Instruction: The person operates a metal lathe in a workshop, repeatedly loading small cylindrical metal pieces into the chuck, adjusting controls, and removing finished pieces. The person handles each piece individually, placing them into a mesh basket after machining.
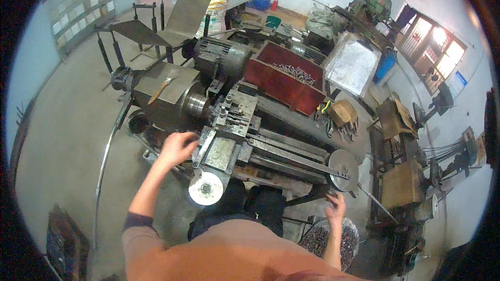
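Note:
A small metal lathe stands in front of me. My left hand is beside the lathe's carriage, fingers loosely bent and apart, tips close to a grey metal lever; whether they touch it I cannot tell. Below that lever is a pale round handwheel. Low on the right, my right hand is open with nothing in it, fingers spread just under a larger grey handwheel at the end of the bed. The lathe's round chuck is left of the tool post.
Behind the bed sits a red tray with small metal parts. Pliers lie near a wooden block. A brush rests on the headstock. A basin of small parts is beside my right forearm. A long bar slants at left.

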A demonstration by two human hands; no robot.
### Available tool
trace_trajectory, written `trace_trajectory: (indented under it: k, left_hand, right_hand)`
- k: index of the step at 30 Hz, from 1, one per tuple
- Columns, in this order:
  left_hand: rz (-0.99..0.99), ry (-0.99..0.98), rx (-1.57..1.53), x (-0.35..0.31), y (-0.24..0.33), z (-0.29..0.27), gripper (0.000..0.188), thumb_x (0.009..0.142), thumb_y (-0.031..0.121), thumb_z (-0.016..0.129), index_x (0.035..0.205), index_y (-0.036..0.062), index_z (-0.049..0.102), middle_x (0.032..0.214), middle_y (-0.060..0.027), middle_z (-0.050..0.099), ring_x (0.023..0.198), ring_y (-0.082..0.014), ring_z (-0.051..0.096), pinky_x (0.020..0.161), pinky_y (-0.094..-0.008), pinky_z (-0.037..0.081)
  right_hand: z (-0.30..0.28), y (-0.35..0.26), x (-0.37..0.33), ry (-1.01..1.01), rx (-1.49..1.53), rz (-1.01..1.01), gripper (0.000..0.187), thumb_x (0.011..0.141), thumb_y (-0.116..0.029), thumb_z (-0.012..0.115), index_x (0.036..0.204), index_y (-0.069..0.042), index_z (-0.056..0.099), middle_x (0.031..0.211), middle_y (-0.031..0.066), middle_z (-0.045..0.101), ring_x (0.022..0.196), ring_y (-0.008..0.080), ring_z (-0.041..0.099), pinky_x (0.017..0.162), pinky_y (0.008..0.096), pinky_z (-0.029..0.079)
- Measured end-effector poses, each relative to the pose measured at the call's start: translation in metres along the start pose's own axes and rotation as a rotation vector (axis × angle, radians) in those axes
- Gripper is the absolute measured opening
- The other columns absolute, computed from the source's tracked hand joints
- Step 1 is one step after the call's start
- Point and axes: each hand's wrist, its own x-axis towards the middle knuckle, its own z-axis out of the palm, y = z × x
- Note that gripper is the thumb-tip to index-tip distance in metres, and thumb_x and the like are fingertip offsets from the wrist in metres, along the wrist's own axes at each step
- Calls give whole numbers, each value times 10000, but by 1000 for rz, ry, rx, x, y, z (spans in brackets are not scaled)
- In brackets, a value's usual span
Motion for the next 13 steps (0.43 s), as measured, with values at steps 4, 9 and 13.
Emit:
trace_trajectory:
  k: [4,9,13]
  left_hand:
    - [223,-83,-108,24,69,36,288,784,339,572,812,59,636,687,-156,603,667,-336,597,590,-409,463]
    - [258,-197,-295,25,101,56,292,791,304,599,737,18,618,599,-172,551,539,-298,560,497,-370,405]
    - [261,-163,-337,20,77,60,297,812,294,584,740,7,614,624,-177,560,548,-272,570,502,-361,404]
  right_hand:
    - [70,-159,84,-249,113,-401,502,505,-70,638,1005,-55,602,1141,203,495,1016,369,516,854,366,436]
    - [110,-262,123,-400,251,-654,493,516,-40,615,1008,-20,582,1112,222,468,960,373,525,806,365,447]
    - [125,-267,130,-453,266,-705,476,528,-35,596,1004,-26,604,1127,207,459,965,346,532,789,341,449]
